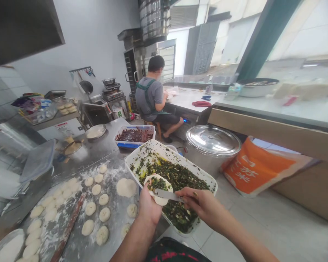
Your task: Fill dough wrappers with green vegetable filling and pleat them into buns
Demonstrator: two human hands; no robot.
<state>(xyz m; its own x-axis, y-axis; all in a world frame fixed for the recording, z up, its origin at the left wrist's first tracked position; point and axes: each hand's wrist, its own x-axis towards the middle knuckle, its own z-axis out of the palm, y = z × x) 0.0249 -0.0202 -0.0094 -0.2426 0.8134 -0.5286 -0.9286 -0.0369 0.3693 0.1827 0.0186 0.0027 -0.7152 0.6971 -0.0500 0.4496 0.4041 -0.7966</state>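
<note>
Cupped in my left hand (pixel 149 207) is a round dough wrapper (pixel 161 200) with chopped green filling heaped on it. My right hand (pixel 198 202) grips a flat metal spatula (pixel 165 194), whose blade lies against the filling on the wrapper. Both hands are above a white tub (pixel 211 178) of chopped green filling (pixel 177 173). Left of my hands, flattened dough rounds (pixel 125 187) lie on the floured steel table (pixel 112 167), along with several pleated buns (pixel 102 234).
A rolling pin (pixel 69 225) and a flour bowl (pixel 9 247) are at the left. A box of dark red filling (pixel 135 134) stands beyond the tub. A lidded steel pot (pixel 213 140) and orange sack (pixel 259 167) are at right. A person (pixel 151 91) sits at a far counter.
</note>
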